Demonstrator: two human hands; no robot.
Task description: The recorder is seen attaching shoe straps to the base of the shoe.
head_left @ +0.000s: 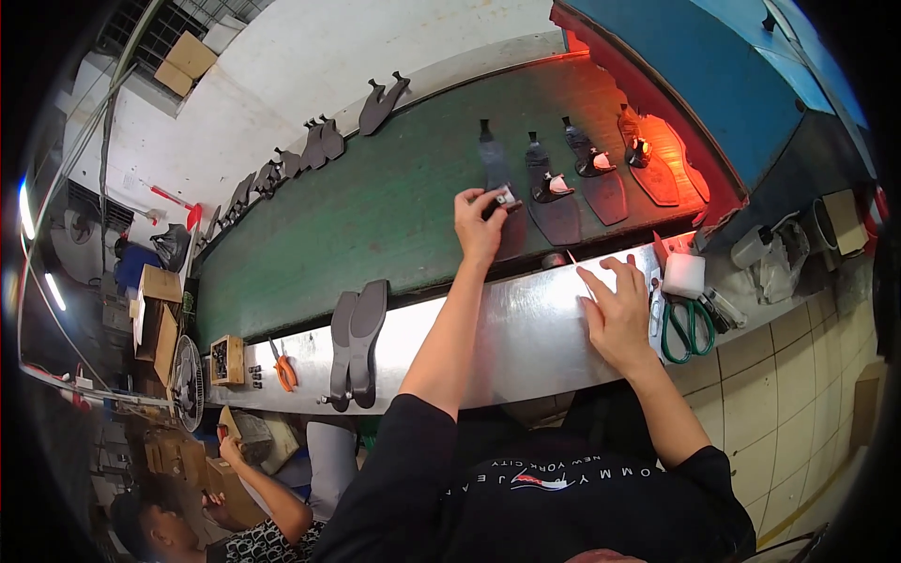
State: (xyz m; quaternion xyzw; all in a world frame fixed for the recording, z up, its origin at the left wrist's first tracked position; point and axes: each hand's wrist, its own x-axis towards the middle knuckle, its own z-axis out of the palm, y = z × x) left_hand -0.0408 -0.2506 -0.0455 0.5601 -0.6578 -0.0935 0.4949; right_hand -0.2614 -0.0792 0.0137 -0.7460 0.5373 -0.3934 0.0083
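On the near side of the green conveyor belt [366, 178], my left hand [479, 230] pinches a small black strap piece [505, 198] with a pale patch. It is held at the front of a blurred dark sandal sole [492, 155] with a heel; I cannot tell whether they are joined. My right hand [617, 314] is apart from it, fingers spread over the steel ledge [526, 342], holding nothing. Right of the left hand lie heeled sandals [554, 211], the strap bands on them showing pale linings. The farthest right sandals [652, 169] glow under orange light.
A pair of grey soles [357, 338], orange-handled pliers [283, 366] and a wooden box [226, 360] sit on the ledge's left. Green-handled scissors [688, 330] and a white roll [684, 276] are at its right. A blue-topped housing [694, 84] covers the belt's right end. A co-worker [272, 511] sits lower left.
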